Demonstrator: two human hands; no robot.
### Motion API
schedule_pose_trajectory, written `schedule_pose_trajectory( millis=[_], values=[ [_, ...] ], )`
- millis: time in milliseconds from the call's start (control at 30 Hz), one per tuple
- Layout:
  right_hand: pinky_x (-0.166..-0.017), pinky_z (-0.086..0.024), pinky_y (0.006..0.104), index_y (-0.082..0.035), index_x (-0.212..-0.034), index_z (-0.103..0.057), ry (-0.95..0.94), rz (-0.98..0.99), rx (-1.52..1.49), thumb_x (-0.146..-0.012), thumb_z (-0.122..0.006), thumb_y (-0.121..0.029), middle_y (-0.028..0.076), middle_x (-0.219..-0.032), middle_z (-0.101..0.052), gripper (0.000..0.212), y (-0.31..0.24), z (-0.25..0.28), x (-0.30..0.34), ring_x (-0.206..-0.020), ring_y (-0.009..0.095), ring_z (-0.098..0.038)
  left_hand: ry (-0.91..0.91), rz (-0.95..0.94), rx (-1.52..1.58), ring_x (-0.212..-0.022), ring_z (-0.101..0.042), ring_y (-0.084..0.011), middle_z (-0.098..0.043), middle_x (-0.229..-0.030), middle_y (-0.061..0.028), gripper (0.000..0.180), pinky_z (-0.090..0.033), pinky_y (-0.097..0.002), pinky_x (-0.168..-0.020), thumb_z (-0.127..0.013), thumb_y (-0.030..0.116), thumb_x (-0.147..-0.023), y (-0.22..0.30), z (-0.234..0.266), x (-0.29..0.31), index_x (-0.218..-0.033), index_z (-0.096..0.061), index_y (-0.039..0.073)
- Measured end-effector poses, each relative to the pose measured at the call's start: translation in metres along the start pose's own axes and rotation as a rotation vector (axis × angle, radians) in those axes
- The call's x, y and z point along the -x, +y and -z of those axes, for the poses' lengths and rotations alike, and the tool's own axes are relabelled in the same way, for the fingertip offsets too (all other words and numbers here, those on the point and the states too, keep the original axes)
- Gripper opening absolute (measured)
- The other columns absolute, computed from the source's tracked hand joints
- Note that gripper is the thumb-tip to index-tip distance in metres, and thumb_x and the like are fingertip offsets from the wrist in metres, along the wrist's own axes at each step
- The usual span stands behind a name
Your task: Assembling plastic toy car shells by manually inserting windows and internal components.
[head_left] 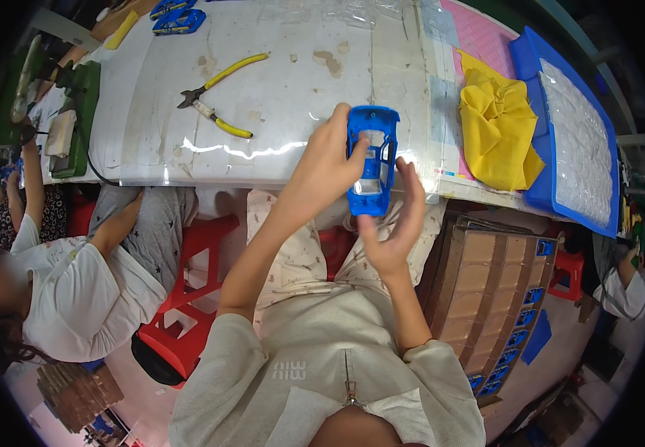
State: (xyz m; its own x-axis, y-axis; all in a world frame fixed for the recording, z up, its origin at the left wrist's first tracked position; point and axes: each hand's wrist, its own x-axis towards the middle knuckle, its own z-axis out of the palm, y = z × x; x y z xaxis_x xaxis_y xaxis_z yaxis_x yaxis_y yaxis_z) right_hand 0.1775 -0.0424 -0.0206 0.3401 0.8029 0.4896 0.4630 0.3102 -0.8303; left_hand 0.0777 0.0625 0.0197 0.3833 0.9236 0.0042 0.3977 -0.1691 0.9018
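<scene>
Holding a blue toy car body point(372, 160) above the white table's point(285, 82) near edge, the left hand point(326, 167) grips its side while the right hand point(397, 223) supports its lower end with fingers loosely curled.

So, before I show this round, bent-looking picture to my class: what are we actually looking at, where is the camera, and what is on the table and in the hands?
There is no machine here, only a person working with bare hands. The one picture comes from a wide fisheye camera worn on that person's head, looking down, so straight edges bend near the rim.

The left hand and right hand together hold a blue toy car body at the edge of a white table.

On the table lie yellow-handled cutters, a yellow cloth and a blue tray holding clear plastic blister sheets. Another person's sleeve shows on the left, beside a red stool. Cardboard boxes with more blue parts stand lower right.
</scene>
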Motion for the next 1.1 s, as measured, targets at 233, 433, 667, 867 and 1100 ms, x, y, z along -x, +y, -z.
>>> schedule_pose_trajectory(
  millis=[233,433,667,867,1100],
  values=[
    [-0.058,-0.043,0.0244,0.002,-0.101,-0.049,-0.208,-0.486,-0.191,-0.086,-0.046,-0.002,0.01,-0.076,-0.058,0.016,-0.036,0.023,-0.03,-0.065,0.012,-0.054,-0.023,-0.046,0.226,-0.071,-0.05,-0.0095,-0.055,-0.079,-0.0075,0.021,-0.041,-0.0253,-0.059,-0.057,0.005,-0.082,0.026,-0.007,0.037,-0.098,-0.045,-0.002],
    [-0.051,-0.039,0.0263,0.001,-0.091,-0.048,-0.137,-0.401,-0.107,-0.086,-0.044,-0.003,0.012,-0.064,-0.052,0.007,-0.045,0.022,-0.025,-0.054,0.012,-0.048,-0.005,-0.054,0.159,-0.073,-0.052,-0.0115,-0.057,-0.082,-0.0076,0.018,-0.042,-0.025,-0.064,-0.059,0.01,-0.083,0.032,-0.006,0.051,-0.095,-0.05,-0.001],
    [-0.05,-0.038,0.0276,0.001,-0.089,-0.048,-0.115,-0.397,-0.1,-0.086,-0.044,-0.003,0.013,-0.063,-0.051,0.006,-0.051,0.023,-0.021,-0.053,0.013,-0.047,0.125,-0.146,0.108,-0.071,-0.051,-0.0131,-0.056,-0.083,-0.0088,0.018,-0.042,-0.0265,-0.062,-0.057,0.01,-0.084,0.022,-0.018,0.059,-0.097,-0.05,-0.001],
    [-0.05,-0.038,0.0266,0.002,-0.088,-0.049,-0.038,-0.293,-0.081,-0.085,-0.044,-0.002,0.012,-0.063,-0.052,0.006,-0.055,0.018,-0.021,-0.053,0.013,-0.047,0.097,-0.131,0.101,-0.068,-0.051,-0.0141,-0.056,-0.083,-0.0107,0.022,-0.041,-0.0274,-0.058,-0.056,0.012,-0.086,0.033,-0.015,0.066,-0.1,-0.046,-0.002],
    [-0.054,-0.041,0.0249,0.001,-0.093,-0.049,-0.094,-0.337,-0.077,-0.084,-0.045,0.0,0.009,-0.068,-0.056,0.01,-0.059,0.022,-0.02,-0.058,0.011,-0.049,0.164,-0.191,0.167,-0.072,-0.055,-0.0127,-0.058,-0.084,-0.0105,0.021,-0.042,-0.0244,-0.058,-0.057,0.009,-0.085,0.028,-0.018,0.066,-0.101,-0.047,-0.001]
  ],
)
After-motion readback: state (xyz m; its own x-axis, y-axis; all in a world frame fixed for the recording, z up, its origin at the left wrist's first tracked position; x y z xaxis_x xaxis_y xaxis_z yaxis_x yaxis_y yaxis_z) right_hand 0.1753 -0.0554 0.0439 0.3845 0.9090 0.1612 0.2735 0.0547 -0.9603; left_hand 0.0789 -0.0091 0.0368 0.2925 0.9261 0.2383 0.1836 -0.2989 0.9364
